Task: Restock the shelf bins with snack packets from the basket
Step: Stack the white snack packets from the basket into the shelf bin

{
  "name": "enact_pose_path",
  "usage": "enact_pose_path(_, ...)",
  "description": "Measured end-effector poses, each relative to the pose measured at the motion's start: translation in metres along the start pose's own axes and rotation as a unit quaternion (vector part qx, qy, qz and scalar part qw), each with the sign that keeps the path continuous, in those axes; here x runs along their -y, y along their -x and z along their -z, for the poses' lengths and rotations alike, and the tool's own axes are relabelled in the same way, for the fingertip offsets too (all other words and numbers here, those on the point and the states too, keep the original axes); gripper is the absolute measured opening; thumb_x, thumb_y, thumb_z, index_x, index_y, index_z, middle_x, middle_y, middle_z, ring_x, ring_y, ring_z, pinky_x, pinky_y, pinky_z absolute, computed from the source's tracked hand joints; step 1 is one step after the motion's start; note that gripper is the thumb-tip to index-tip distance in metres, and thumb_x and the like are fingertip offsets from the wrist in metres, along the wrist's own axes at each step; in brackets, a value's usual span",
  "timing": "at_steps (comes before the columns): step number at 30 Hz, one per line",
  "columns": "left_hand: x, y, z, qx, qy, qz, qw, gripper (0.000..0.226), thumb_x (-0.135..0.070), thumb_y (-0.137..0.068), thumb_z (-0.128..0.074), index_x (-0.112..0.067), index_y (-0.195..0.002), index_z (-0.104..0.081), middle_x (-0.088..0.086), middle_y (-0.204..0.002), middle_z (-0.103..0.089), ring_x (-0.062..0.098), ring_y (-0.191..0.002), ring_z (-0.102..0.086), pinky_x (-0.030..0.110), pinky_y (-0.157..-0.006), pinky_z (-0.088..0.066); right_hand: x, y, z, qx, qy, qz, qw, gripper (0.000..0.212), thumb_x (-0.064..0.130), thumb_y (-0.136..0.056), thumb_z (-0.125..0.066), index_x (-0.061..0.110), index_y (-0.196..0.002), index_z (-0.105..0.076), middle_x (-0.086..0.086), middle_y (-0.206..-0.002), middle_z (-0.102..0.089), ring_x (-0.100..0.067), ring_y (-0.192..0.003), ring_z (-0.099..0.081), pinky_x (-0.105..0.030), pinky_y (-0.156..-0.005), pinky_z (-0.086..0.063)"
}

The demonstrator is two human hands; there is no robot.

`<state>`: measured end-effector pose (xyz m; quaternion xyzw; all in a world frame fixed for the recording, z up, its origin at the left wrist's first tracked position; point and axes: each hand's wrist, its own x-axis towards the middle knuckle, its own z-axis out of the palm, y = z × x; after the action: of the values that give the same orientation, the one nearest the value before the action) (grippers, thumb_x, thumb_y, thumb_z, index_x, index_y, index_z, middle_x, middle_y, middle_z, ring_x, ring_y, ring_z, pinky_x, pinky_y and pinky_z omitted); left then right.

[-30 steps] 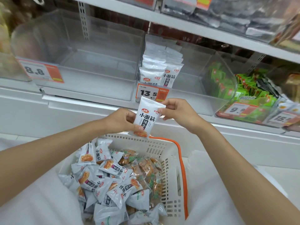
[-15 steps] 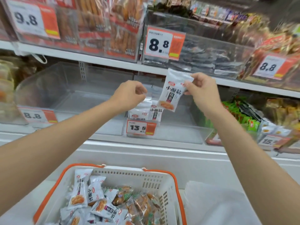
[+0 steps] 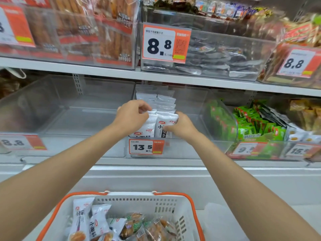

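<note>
Packet (image 3: 166, 126) now down in bin (image 3: 191, 150)

8.8 price tag (image 3: 166, 43) — brown stick packs (image 3: 112, 39) beside.

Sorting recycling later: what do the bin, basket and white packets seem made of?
Bin: clear rigid plastic, glossy, with see-through walls. Basket: white moulded plastic, matte, with slotted sides. Packets: probably thin plastic film, with crimped ends and a slight sheen.

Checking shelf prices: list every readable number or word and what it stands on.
"8.8": upper middle price tag.
"8.8": upper right price tag.
"13.5": middle bin's price tag.
"8.8": lower left price tag, blurred.
"辣条": white packet.
"新品上市": green packets.
Small print elsewhere: too blurred.
</note>
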<state>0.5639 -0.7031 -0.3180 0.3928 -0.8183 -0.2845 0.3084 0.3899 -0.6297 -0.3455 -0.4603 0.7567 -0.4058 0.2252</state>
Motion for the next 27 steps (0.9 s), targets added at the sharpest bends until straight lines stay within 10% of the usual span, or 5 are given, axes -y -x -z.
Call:
enact_pose_path(6,-0.002,0.003,0.002,-0.001,0.014,0.006,1.0,0.022,-0.013,-0.088,-0.06,-0.034,-0.091,-0.065,-0.02,-0.084,-0.059,0.011,-0.093,-0.061,0.048,-0.101,-0.044,-0.004,-0.014,0.003,-0.015,-0.126,-0.079,0.989,0.027,0.003,-0.074,-0.081,0.014,-0.095,-0.067,-0.008,-0.104,-0.073,-0.023,-0.097,-0.07,-0.041,-0.089,-0.056)
enact_pose_path(23,-0.002,0.015,0.001,-0.017,-0.003,-0.021,1.0,0.026,-0.008,-0.088,-0.055,-0.033,-0.091,-0.063,-0.013,-0.102,-0.056,0.011,-0.104,-0.054,0.047,-0.102,-0.04,-0.003,-0.011,0.004,0.037,0.02,-0.086,0.995,0.026,-0.01,-0.078,-0.065,-0.004,-0.102,-0.067,-0.012,-0.105,-0.07,-0.025,-0.096,-0.064,-0.035,-0.088,-0.053)
enact_pose_path(27,-0.003,0.023,-0.003,-0.06,-0.025,-0.05,0.997,0.024,-0.009,-0.088,-0.055,-0.027,-0.099,-0.066,-0.012,-0.102,-0.053,0.015,-0.112,-0.049,0.043,-0.104,-0.038,-0.002,0.002,0.012,-0.003,0.107,-0.075,0.991,0.016,0.005,-0.081,-0.069,0.005,-0.075,-0.054,-0.006,-0.073,-0.052,-0.019,-0.065,-0.046,-0.028,-0.055,-0.036)
